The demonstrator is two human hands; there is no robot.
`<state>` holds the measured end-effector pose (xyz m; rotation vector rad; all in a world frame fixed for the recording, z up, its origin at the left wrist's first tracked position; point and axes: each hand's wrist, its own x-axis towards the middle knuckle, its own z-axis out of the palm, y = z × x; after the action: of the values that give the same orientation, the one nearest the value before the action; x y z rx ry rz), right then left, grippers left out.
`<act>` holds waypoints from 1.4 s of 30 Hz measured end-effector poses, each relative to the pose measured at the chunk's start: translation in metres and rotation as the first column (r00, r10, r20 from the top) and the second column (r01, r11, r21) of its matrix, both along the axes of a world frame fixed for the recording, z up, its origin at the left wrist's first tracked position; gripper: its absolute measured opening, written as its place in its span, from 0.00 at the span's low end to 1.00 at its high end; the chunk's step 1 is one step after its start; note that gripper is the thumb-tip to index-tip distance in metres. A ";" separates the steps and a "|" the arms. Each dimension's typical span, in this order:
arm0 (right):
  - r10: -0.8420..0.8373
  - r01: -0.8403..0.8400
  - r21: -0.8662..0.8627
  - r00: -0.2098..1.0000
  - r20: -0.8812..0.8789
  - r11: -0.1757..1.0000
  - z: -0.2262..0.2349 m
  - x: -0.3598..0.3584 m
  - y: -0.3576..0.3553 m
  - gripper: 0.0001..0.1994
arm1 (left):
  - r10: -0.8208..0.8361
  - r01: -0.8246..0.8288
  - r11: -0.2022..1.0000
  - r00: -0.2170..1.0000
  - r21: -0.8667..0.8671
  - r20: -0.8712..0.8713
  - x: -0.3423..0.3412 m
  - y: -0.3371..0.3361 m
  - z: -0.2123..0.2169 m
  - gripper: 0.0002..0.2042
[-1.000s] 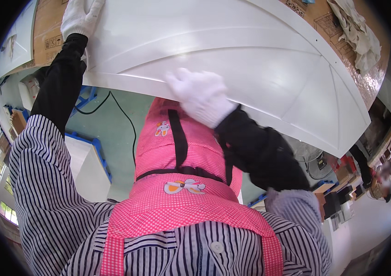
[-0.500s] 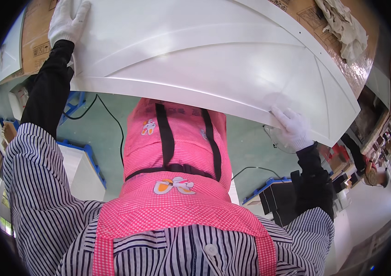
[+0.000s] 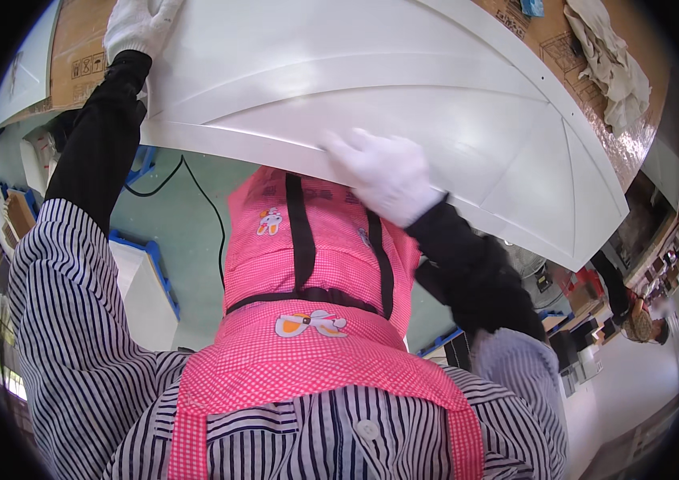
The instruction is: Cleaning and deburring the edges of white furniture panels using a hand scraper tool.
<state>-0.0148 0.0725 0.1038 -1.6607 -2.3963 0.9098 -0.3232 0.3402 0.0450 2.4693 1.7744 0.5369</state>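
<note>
A large white panel (image 3: 299, 104) with shallow moulded lines lies in front of me, its near edge facing my body. My left hand (image 3: 141, 28), in a white knit glove, rests at the panel's left side with fingers apart; the picture's top cuts off their tips. My right hand (image 3: 383, 172), gloved alike, is over the panel's near edge around its middle. Its fingers reach left along the edge, blurred by motion, and nothing shows in them. Whether they press on the edge or hover just above it I cannot tell.
Brown cardboard (image 3: 83, 60) lies under the panel. A crumpled off-white cloth (image 3: 607, 68) is at the far right. Below, a black cable (image 3: 203, 192) crosses the green floor (image 3: 187, 240). Another person (image 3: 645, 320) is at the right, near a cluttered bench.
My right hand has moved left along the near edge, from the panel's right part to its middle. My left hand stays at the left side. The whole view has shifted slightly.
</note>
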 end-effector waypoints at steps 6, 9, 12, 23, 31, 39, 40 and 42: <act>-0.003 0.005 0.154 1.000 -0.011 0.988 -0.008 -0.054 0.022 0.05 | 0.021 -0.020 1.000 0.999 0.021 -0.035 -0.015 0.007 -0.012 0.33; 0.045 -0.056 0.095 0.993 0.113 0.994 0.010 0.037 -0.028 0.16 | -0.078 0.080 0.996 0.992 0.026 -0.096 -0.040 0.028 -0.027 0.39; 0.018 -0.025 0.021 0.957 0.289 0.999 0.025 0.134 -0.092 0.23 | -0.091 0.098 0.994 0.988 0.051 -0.123 -0.032 0.024 -0.023 0.40; 0.047 -0.030 -0.057 0.942 0.333 0.998 0.035 0.168 -0.106 0.21 | -0.107 0.107 0.994 0.994 0.011 -0.031 -0.037 0.031 -0.025 0.40; 0.113 -0.111 -0.023 0.978 0.174 0.994 0.006 0.065 -0.035 0.18 | 0.000 0.000 1.000 1.000 0.023 0.016 -0.011 0.004 -0.005 0.33; 0.024 -0.023 0.086 1.000 -0.012 0.996 -0.005 -0.013 -0.001 0.15 | 0.028 -0.027 0.999 0.999 -0.019 0.015 -0.009 -0.002 0.000 0.33; 0.022 -0.021 0.097 1.000 -0.001 0.995 -0.002 0.010 -0.015 0.17 | 0.023 -0.023 1.000 1.000 -0.004 0.006 -0.012 -0.002 -0.001 0.33; 0.009 -0.015 0.074 0.997 0.075 0.997 0.005 0.069 -0.049 0.19 | 0.011 -0.011 1.000 1.000 0.011 0.002 -0.010 -0.001 -0.001 0.32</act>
<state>0.0539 0.0239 0.1084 -1.6843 -2.4581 0.7627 -0.3335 0.3396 0.0439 2.4668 1.7904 0.5506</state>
